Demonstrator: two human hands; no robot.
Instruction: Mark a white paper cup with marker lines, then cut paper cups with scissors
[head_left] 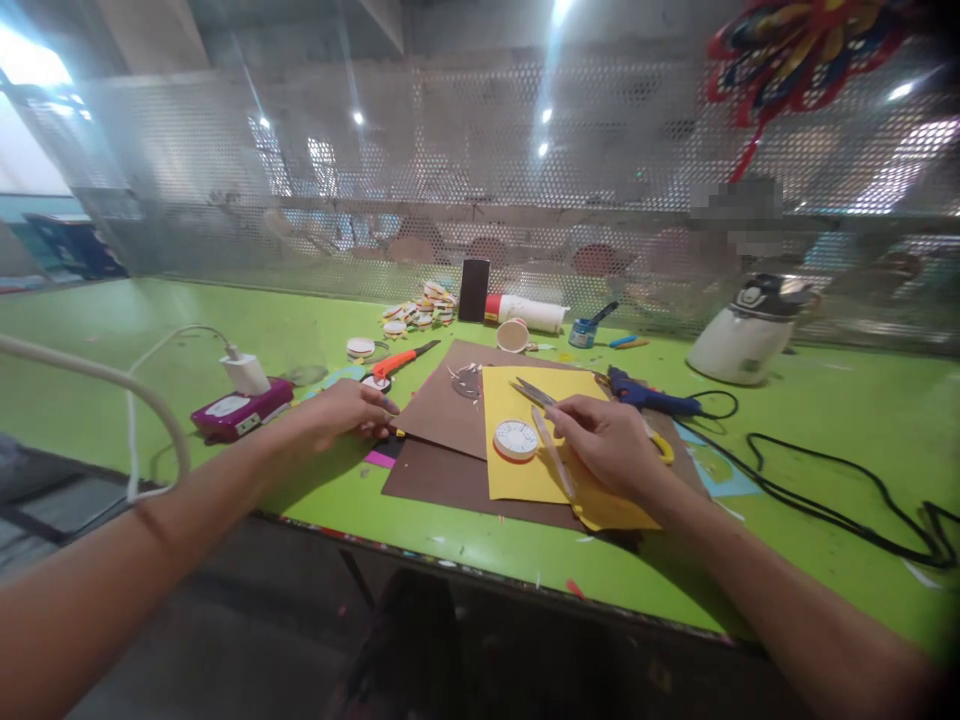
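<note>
My left hand (351, 410) has its fingers closed at the left corner of a brown paper sheet (439, 405), which looks slightly raised. Scissors (534, 390) with a yellow handle are in my right hand (611, 445), blades pointing left over a yellow sheet (525, 483). On the yellow sheet lies a round white disc (515, 439) with a reddish edge. A pale, narrow strip (553, 455) rests beside it, partly under my right hand. Thin paper scraps (466, 378) sit on the brown sheet. Another brown sheet (450, 485) lies underneath.
An orange cutter (397, 363) lies beyond my left hand, near a purple power socket (244, 408). A blue glue gun (651, 392) with a black cord lies right, before a white kettle (742, 335). Behind are stacked discs (424, 308), paper cups (529, 312) and a blue jar (582, 333).
</note>
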